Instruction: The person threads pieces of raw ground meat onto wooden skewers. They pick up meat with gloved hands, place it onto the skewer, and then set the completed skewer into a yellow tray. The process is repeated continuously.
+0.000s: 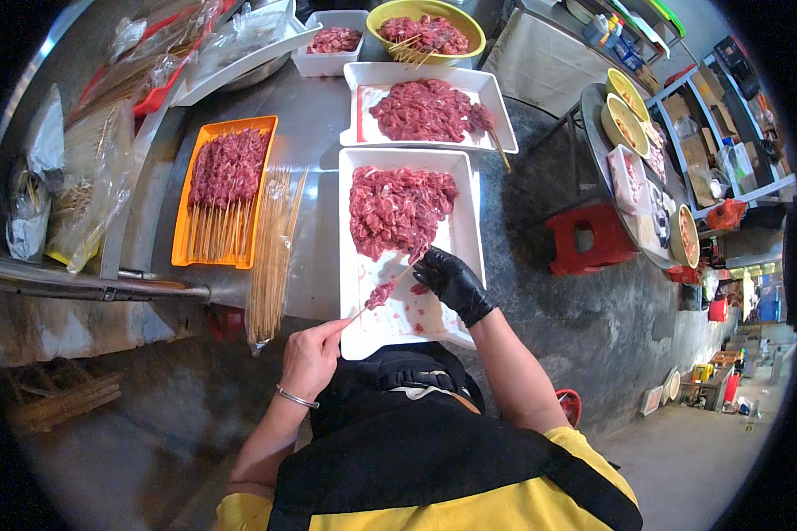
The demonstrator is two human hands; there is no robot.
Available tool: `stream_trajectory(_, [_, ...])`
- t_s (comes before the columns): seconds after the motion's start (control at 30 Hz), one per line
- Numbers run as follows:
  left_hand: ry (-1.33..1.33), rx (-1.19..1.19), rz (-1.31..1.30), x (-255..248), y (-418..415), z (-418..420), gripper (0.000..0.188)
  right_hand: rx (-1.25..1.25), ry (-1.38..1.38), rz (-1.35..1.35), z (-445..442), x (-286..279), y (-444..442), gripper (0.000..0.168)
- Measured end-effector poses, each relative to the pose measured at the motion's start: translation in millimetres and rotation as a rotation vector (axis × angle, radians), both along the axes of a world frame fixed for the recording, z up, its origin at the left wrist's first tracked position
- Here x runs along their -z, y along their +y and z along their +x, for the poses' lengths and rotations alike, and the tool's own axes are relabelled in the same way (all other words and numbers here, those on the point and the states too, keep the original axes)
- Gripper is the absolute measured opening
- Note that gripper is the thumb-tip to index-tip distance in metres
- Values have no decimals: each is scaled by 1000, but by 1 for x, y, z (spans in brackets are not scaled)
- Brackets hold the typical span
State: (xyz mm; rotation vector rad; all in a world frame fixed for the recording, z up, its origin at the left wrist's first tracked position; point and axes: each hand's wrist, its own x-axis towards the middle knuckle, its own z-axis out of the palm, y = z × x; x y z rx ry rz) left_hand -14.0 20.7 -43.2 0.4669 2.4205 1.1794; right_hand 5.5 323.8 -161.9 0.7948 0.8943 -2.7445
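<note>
My bare left hand (313, 355) pinches a thin wooden skewer (357, 316) near its lower end. Red meat pieces (380, 294) are threaded partway along it. Beside the skewer's upper end is my black-gloved right hand (453, 282), its fingertips on a piece of raw meat at the edge of a pile; whether they grip it is partly hidden. The pile of cut raw meat (402, 209) fills the far part of a white plastic tray (465, 239) before me. Small scraps lie on the tray's near floor.
Left on the metal table (312, 252) are an orange tray (180, 229) of finished skewers and a bag of bare skewers (269, 259). Behind stand a second white tray (365, 133) of meat and a yellow bowl (481, 36). A red stool (588, 239) is at right.
</note>
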Motion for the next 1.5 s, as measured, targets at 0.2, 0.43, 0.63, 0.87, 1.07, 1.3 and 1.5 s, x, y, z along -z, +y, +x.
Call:
stream_trajectory(0.2, [-152, -44, -47, -36, -9, 0, 24, 43, -107, 120, -5, -13, -1, 23])
stream_trajectory(0.43, [12, -47, -65, -30, -12, 3, 23, 96, 43, 174, -5, -38, -14, 22])
stream_trajectory(0.63, [105, -60, -19, -28, -4, 5, 20, 109, 165, 617, -2, -55, -33, 21])
stream_trajectory(0.87, [-228, -79, 316, 2, -19, -2, 22, 204, 49, -65, -2, -87, -22, 27])
stream_trajectory(1.07, [-190, -63, 440, 20, -8, 0, 23, 206, 87, -471, 9, -74, -20, 26])
stream_trajectory(1.3, [173, -42, 225, -9, -9, -2, 24, 173, 169, 198, 3, -82, -8, 34])
stream_trajectory(1.5, [354, -50, 77, -19, -7, 2, 24, 69, 171, 808, -1, -108, -8, 29])
